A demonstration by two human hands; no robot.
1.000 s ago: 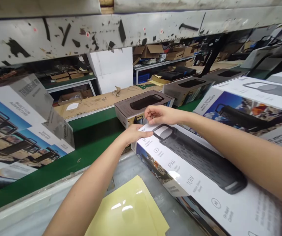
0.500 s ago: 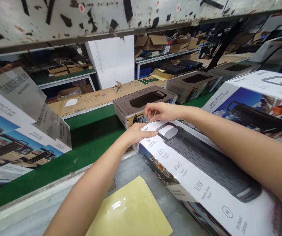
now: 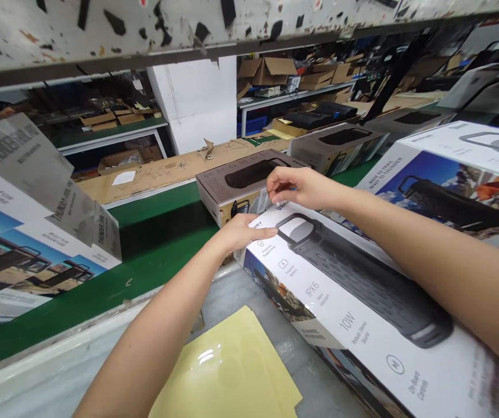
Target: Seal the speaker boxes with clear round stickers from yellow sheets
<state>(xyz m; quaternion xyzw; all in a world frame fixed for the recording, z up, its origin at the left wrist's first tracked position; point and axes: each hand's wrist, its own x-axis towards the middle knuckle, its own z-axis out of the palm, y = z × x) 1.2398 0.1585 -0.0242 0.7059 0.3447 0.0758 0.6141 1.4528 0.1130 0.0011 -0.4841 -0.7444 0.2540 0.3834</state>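
A white printed speaker box (image 3: 354, 296) lies at a slant in front of me, with a dark handled speaker pictured on its top face. My left hand (image 3: 247, 233) grips its far left corner, the thumb flat on top and the other fingers down over the end, mostly hidden. At the far edge, my right hand (image 3: 296, 187) is curled with thumb and fingertips drawn together, close to small dark print on the box. Whatever those fingertips hold, if anything, is too small to make out.
Yellow sheets (image 3: 227, 371) lie left of the box. Another white speaker box (image 3: 445, 191) stands at right, printed boxes (image 3: 40, 232) at left. Brown-topped boxes (image 3: 240, 180) sit on the green surface (image 3: 157, 232) beyond. A scuffed metal beam (image 3: 179, 35) crosses overhead.
My right hand has moved slightly right and up along the far edge, uncovering print there. My left hand keeps its grip on the corner. The whole view has shifted slightly.
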